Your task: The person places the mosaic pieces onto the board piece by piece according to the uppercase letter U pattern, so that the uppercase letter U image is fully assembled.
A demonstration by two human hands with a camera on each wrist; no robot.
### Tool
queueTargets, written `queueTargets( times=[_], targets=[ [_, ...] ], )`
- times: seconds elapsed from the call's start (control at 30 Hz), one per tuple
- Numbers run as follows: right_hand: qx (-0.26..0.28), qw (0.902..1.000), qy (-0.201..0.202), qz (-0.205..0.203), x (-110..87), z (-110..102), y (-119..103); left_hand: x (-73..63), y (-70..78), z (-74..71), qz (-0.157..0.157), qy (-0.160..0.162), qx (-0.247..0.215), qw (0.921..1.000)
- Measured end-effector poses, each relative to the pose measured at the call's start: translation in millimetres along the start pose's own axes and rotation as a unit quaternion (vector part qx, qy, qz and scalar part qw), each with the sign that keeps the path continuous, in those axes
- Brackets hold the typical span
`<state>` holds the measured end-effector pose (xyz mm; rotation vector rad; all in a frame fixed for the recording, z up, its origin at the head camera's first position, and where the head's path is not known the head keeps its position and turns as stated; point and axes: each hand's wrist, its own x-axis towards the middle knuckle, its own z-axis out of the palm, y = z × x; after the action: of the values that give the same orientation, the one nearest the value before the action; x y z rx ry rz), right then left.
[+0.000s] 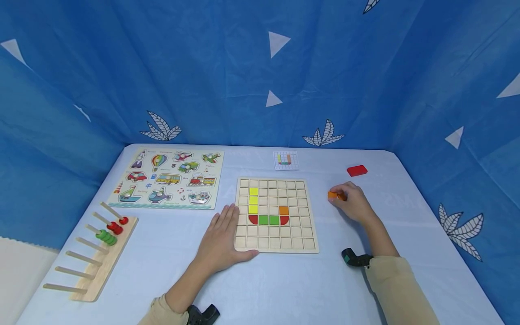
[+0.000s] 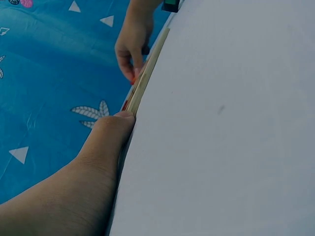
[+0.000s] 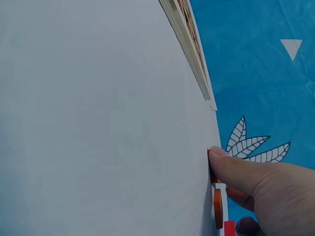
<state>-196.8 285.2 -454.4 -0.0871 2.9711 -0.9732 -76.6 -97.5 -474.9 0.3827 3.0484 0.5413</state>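
Note:
A wooden grid board (image 1: 276, 243) lies at the centre of the table, holding yellow, green, red and orange pieces in a U-like shape. My left hand (image 1: 219, 239) rests at its left edge, fingers straight, thumb along the near corner. To the right of the board, my right hand (image 1: 352, 201) pinches an orange block (image 1: 332, 195) at the table surface. Another orange block (image 3: 218, 209) stands beside those fingers in the right wrist view. Farther back lies a red piece (image 1: 357, 170). Behind the board is a small pattern card (image 1: 286, 160) with a similar coloured figure.
A vehicle picture puzzle board (image 1: 170, 178) lies at the back left. Nearer on the left stands a wooden peg rack (image 1: 95, 275) with red and green beads on some pegs. A blue curtain (image 1: 227, 72) surrounds the table's back and sides.

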Motion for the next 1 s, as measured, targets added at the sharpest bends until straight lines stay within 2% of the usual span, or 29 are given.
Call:
queueTargets(
  times=[0.37,0.63,0.8,1.0],
  targets=[
    [0.043,0.9987,-0.023,0.013,-2.8,0,1,-0.2,0.1,-0.2,0.003,0.008,0.001,1.0],
    [0.061,0.9979,-0.02,-0.01,-3.5,-1,-1,-0.6,-0.1,0.0,0.005,0.01,0.006,0.9999],
    [0.092,0.9948,-0.033,-0.029,-4.5,0,-13,-0.7,-0.8,0.3,0.003,0.008,0.007,0.9999],
    [0.122,0.9905,-0.055,-0.032,-5.1,5,-34,-0.7,-1.4,0.9,0.002,0.006,0.003,1.0]
  ],
)
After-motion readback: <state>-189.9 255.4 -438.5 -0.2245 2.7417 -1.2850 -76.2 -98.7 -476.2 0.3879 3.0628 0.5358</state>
